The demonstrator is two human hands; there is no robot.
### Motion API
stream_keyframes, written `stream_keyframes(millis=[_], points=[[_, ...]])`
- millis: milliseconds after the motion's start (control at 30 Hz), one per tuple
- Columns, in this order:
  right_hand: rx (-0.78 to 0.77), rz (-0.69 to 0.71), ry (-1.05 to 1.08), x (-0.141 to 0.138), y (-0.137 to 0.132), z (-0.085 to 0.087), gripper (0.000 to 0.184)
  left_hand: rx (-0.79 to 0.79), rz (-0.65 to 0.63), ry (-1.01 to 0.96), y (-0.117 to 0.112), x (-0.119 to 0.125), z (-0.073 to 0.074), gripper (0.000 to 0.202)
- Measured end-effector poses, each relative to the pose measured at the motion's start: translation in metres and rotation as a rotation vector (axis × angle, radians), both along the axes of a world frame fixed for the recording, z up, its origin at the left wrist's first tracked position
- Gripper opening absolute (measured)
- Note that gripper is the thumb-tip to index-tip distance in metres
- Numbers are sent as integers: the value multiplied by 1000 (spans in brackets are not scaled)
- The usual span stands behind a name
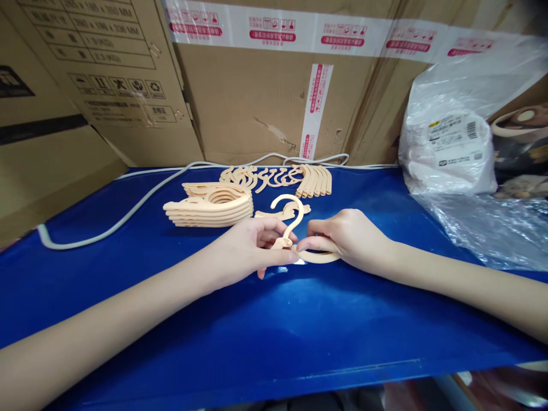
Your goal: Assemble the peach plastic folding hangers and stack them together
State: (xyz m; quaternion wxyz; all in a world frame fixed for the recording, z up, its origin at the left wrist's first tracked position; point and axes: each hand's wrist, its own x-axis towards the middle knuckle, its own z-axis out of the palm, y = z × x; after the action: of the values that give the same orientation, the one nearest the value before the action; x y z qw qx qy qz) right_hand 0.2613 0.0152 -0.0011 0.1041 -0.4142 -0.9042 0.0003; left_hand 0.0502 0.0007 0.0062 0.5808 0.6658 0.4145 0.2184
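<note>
Presently, my left hand [246,246] is clamped about the base of a cream hook [301,216], which stands upright. My right hand [359,238], just beside it, grips a curved cream piece [321,258]. Both parts sit over the blue tabletop [274,337], nearer me than the stacked cream pieces [209,212]; loose hooks [274,177] lie farther back.

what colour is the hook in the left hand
The hook is pale cream, seen best in the head view.

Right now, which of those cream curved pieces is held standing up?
The hook in the left hand: its curve rises upward, while the loop in the right hand sits lower and the loose curved pieces lie farther back.
</note>
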Motion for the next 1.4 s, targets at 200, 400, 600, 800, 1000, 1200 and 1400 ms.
stream_keyframes(millis=[200,400,600,800,1000,1200,1400], points=[[-1,19,-33,0,-2,1,88,11,12,-7,1,3,-2,27],[32,303,18,3,-4,3,54,45,169,-13,1,1,4,23],[32,360,38,6,-2,4,29,29,229,11,1,-6,10,20],[43,369,23,9,-5,2,24,-36,237,54,-3,-5,13,21],[181,376,-15,8,-5,0,25,-99,257,-14,-1,-10,11,25],[434,373,-53,8,-3,-6,28,-158,215,-52,6,-16,8,27],[608,330,-39,7,-3,-8,30,-198,150,-76,6,-16,8,30]])
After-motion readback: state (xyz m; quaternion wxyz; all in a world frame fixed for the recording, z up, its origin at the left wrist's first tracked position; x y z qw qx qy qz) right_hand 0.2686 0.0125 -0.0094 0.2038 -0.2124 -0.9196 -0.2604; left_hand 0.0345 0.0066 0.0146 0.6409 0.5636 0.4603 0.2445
